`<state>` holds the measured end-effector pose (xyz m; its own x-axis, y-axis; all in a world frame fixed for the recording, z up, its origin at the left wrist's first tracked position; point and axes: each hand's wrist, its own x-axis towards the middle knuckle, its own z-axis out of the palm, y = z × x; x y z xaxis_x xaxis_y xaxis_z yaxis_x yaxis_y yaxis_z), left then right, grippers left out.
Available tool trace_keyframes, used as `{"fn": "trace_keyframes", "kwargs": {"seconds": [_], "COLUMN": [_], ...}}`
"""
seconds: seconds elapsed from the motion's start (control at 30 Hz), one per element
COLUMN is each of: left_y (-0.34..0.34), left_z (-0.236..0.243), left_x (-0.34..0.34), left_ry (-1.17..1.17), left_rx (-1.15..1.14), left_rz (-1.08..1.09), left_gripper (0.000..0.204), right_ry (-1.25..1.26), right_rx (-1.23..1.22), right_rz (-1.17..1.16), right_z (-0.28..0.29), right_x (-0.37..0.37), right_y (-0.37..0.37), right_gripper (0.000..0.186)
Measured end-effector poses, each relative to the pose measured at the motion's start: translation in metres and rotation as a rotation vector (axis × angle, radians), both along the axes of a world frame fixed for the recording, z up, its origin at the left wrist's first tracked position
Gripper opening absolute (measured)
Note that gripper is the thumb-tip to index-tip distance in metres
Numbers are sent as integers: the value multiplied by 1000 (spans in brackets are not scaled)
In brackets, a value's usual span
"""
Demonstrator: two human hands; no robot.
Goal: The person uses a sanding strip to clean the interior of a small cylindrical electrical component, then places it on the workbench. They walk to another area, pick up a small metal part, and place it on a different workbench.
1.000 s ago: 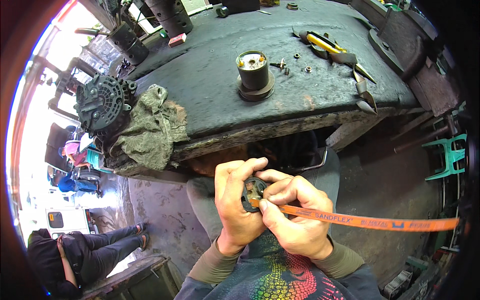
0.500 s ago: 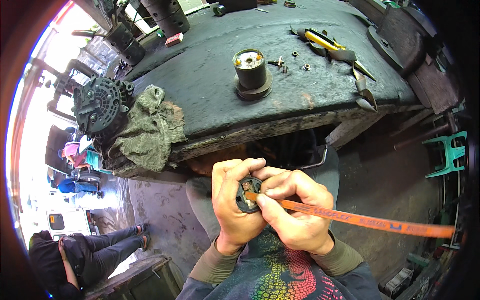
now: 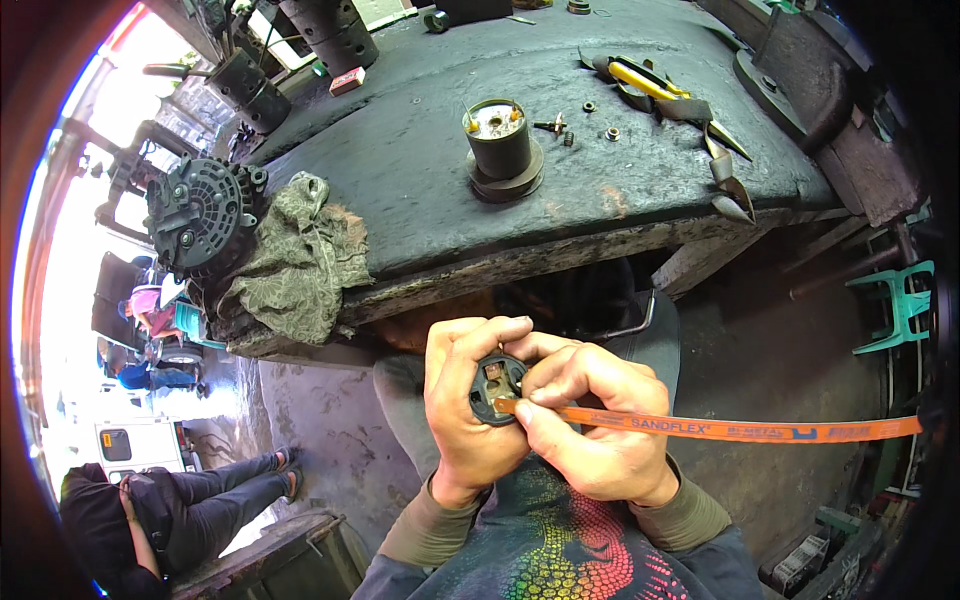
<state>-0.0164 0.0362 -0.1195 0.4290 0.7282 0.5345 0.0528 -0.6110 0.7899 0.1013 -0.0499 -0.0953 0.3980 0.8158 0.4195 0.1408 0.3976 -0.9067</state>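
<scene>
Closest to me is my dark shirt (image 3: 565,550), with a green, yellow and red pattern. Just beyond it, my two hands work together in front of the near edge of the tabletop (image 3: 410,170). My left hand (image 3: 460,400) is curled around a round black part (image 3: 497,388), its open face showing metal pieces inside. My right hand (image 3: 605,425) pinches a flat orange blade (image 3: 720,430) close to its left end, which lies over that open face; I cannot tell how deep it goes. The rest of the blade stretches far out to the right.

On the tabletop, a crumpled rag (image 3: 295,265) hangs over the near left edge, beside a round slotted metal housing (image 3: 200,215). Farther in, near the middle, a dark cylinder (image 3: 500,155) with a pale top stands on a round base. To its right lies a small nut (image 3: 612,133), and farther right a yellow-handled tool (image 3: 640,78) among dark curled strips. At the far left sits a small red box (image 3: 347,81).
</scene>
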Motion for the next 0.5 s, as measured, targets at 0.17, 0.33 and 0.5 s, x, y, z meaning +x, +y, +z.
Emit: {"fn": "trace_keyframes", "kwargs": {"seconds": [0.17,0.33,0.5], "left_y": [0,-2,-7], "left_z": [-3,-2,0], "left_x": [3,3,0], "left_ry": [6,7,-27], "left_rx": [-15,-91,-263], "left_rz": [-7,-15,-60], "left_gripper": [57,54,57], "right_ry": [70,-32,262], "right_rx": [-19,-40,15], "right_rz": [-40,-47,-76], "right_z": [-1,-3,-4], "right_x": [2,0,4], "right_y": [2,4,3], "right_gripper": [16,16,13]}}
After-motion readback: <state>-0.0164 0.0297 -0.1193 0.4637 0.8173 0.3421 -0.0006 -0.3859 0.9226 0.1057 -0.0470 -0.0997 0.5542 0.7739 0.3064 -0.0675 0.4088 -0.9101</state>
